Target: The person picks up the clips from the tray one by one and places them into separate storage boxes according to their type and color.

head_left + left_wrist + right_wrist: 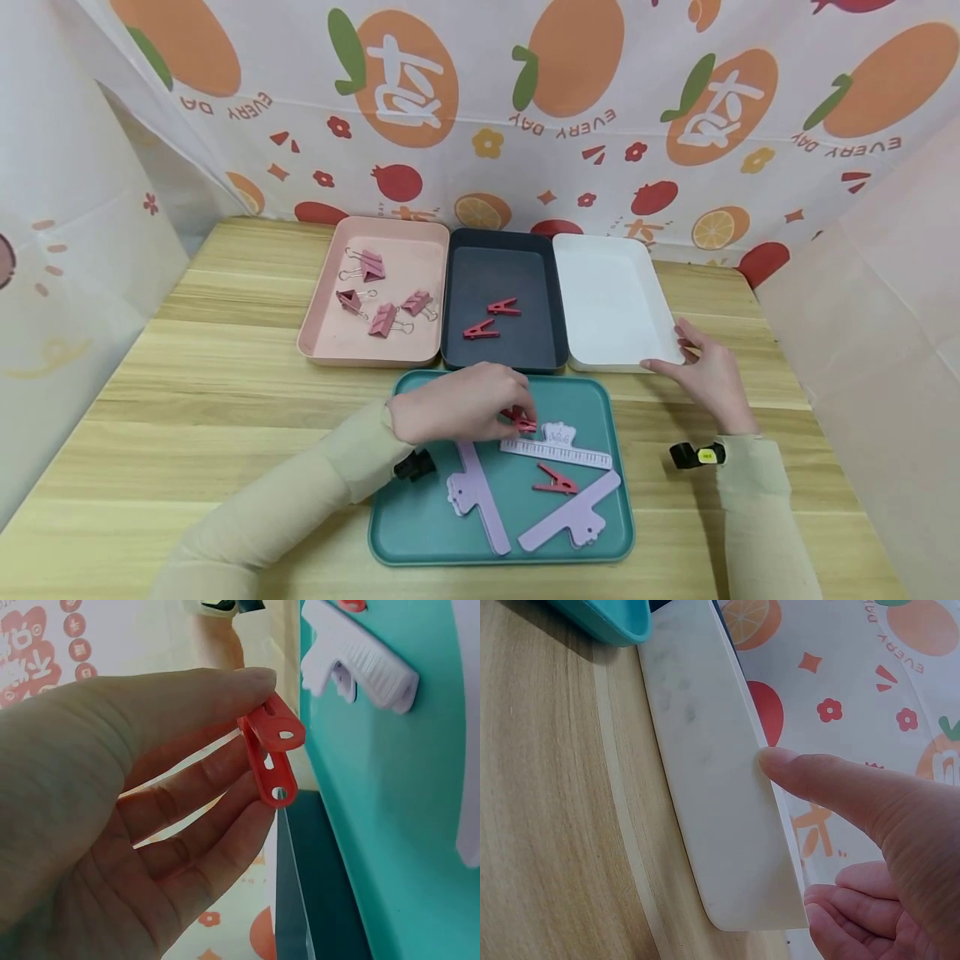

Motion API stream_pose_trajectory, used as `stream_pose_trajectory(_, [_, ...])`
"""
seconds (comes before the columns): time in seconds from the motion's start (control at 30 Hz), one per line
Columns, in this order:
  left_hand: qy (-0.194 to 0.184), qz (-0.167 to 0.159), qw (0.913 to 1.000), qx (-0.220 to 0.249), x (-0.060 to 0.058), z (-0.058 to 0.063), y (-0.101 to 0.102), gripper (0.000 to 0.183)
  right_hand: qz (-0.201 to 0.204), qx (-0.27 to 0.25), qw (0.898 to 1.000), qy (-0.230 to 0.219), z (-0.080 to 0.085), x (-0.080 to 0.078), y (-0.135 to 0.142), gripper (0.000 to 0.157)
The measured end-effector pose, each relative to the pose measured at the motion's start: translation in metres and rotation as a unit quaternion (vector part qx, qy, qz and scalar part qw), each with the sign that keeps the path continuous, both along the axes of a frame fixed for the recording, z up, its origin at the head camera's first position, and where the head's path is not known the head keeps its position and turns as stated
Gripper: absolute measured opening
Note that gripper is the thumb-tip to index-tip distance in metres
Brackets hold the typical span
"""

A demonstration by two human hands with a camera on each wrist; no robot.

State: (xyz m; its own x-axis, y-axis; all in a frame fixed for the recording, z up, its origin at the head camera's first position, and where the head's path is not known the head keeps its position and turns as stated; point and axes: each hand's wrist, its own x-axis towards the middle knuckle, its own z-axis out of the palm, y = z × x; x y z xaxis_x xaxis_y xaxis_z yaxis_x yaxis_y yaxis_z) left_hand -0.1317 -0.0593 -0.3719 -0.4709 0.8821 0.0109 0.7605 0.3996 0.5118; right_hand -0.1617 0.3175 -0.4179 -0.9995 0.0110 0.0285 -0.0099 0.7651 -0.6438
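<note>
My left hand (468,404) is over the teal tray (390,533) and pinches a red clothespin (276,761) between thumb and fingers, its two holed handle ends pointing outward in the left wrist view. Another red clothespin (557,481) lies on that tray among three lilac long-jawed clips, one (555,446) right beside the hand. At the white tray (611,300), my right hand (708,375) holds the near right corner. Its thumb presses the front rim in the right wrist view, while the other fingers curl at the side.
A pink tray (322,333) at the back left has several pink binder clips (382,319) in it. Between it and the white tray, a dark tray (502,258) contains two red clothespins (481,330). Behind them hangs a fruit-print curtain (487,100).
</note>
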Motion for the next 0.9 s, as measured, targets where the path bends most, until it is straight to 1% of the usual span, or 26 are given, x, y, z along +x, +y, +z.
stream_pose_trajectory(0.2, [0.003,0.015,0.9999,0.004,-0.004,0.002,-0.004,0.019,0.000,0.004,1.000,0.007,-0.001,0.001,0.001,0.105])
stream_pose_trajectory(0.47, [0.024,0.029,0.9989,0.027,-0.010,0.006,-0.011,0.019,0.001,0.005,1.000,0.004,-0.001,0.001,0.000,0.105])
stream_pose_trajectory(0.7, [0.016,0.047,0.9983,0.031,-0.015,0.008,-0.016,0.022,0.000,0.005,1.000,0.006,-0.001,0.001,0.000,0.105])
stream_pose_trajectory(0.9, [0.020,0.062,0.9971,0.038,-0.022,0.009,-0.022,0.022,0.001,0.007,1.000,0.006,-0.001,0.001,0.001,0.105])
